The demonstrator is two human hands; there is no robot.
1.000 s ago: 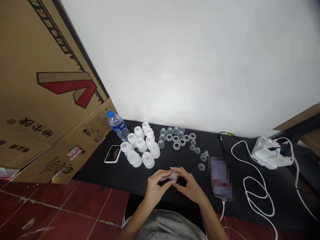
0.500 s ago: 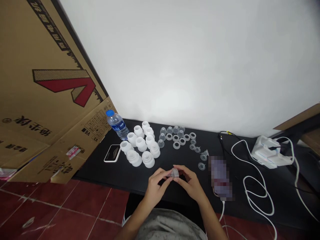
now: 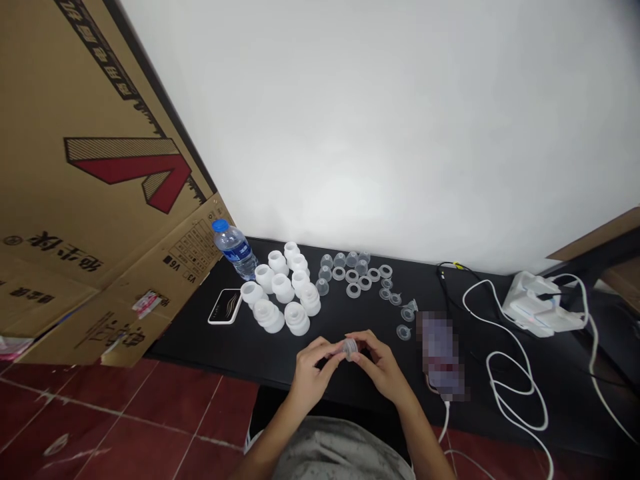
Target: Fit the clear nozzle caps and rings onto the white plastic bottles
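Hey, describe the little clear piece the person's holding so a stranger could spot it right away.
On the black table, find the cluster of small clear cups and rings beside the white moulded pieces. Just in front, the small clear round piece sits between the left hand and the right hand. Unlike its neighbours, it is held up, not lying on the table.

desk gap (image 3: 335,317), white cups (image 3: 283,290) left, blurred object (image 3: 440,357) right
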